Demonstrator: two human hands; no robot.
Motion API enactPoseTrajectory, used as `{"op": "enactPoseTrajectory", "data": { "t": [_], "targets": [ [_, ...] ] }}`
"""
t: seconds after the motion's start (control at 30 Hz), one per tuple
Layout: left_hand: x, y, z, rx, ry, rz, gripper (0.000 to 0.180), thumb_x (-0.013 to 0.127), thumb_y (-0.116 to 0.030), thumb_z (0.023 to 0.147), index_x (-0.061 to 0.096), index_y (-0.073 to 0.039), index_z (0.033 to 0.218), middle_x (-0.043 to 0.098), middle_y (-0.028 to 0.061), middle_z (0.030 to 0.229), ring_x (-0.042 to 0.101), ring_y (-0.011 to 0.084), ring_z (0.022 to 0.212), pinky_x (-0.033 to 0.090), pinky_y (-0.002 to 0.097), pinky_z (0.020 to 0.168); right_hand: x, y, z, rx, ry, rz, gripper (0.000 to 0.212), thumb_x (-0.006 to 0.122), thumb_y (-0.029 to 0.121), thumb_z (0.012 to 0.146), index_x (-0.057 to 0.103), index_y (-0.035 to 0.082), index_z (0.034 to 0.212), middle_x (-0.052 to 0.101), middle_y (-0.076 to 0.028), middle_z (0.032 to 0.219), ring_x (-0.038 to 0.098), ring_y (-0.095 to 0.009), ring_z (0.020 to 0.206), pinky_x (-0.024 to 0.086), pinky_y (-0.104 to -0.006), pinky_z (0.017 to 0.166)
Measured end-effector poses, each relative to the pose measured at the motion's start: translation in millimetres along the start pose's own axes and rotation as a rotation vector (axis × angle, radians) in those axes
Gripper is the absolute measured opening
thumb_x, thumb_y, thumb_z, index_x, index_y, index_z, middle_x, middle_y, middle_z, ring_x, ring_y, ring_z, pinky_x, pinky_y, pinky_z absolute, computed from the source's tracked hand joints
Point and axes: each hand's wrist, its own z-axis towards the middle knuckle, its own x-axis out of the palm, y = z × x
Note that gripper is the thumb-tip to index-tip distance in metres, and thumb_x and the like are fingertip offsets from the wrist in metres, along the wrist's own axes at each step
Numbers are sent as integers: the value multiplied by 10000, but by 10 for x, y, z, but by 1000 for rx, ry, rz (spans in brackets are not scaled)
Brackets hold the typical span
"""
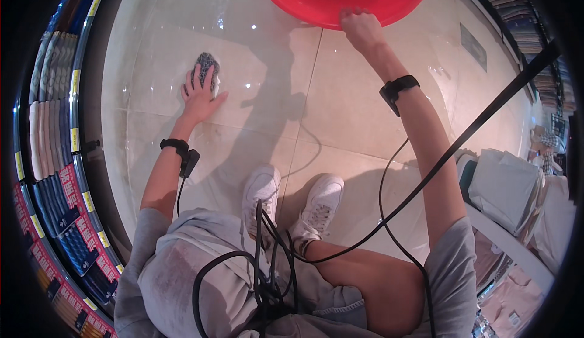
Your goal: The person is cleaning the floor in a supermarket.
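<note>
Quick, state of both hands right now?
Left hand: open, fingers spread on a fuzzy dark-grey oval pad on the beige tiled floor.
Right hand: closed, gripping a shiny red round basin by its rim.

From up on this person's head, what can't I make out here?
All in the head view:
Red basin: its far side, cut off by the top edge.
Gray scrubber: partly covered by the left hand.
Left shelves: their outer side, lost in the dark lens rim.
</note>
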Motion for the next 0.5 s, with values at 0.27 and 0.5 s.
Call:
{"op": "enactPoseTrajectory", "data": {
  "t": [0.27, 0.5],
  "targets": [
    [1, 6, -8, 9, -11, -15, 868, 559, -613, 853, 172, -245, 1537, 87, 169, 1585, 77, 442, 1435, 77, 672, 1091, 43, -23, 26, -62, -24, -14, 164, 631, 50, 700, 651, 15, 859, 686, -108, 741, 692, -253, 729, 564, -338, 672],
    [0, 4, -24, 3, -3, -17, 864, 558, -614, 855, 173, -249, 1537, 74, 162, 1592, 71, 440, 1437, 77, 679, 1086, 22, 10, -38, 65, 41, 10, 152, 613, 40, 710, 644, 17, 856, 684, -114, 757, 691, -266, 733, 571, -365, 634]
  ]
}}
